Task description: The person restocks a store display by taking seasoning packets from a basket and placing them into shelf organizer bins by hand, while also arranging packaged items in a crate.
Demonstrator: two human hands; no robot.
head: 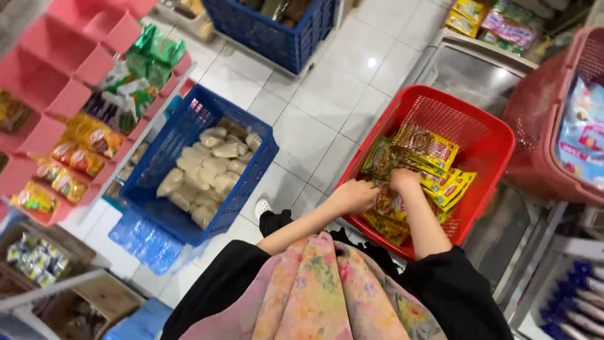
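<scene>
A red plastic basket (487,135) sits to my right, holding several yellow and brown snack packets (428,148). Both my hands reach down into it. My left hand (357,194) rests on the packets at the basket's near left side, fingers curled into the pile. Just to its right, my right hand (404,180) is closed around packets near the middle of the pile. The fingertips of both hands are hidden among the packets, so the exact grip is hard to see.
A blue crate (251,129) of pale bagged goods stands on the tiled floor to the left. Pink shelves (69,69) with snack packs line the far left. Another blue crate (283,38) is at the top, and a second red basket (541,126) is at the far right.
</scene>
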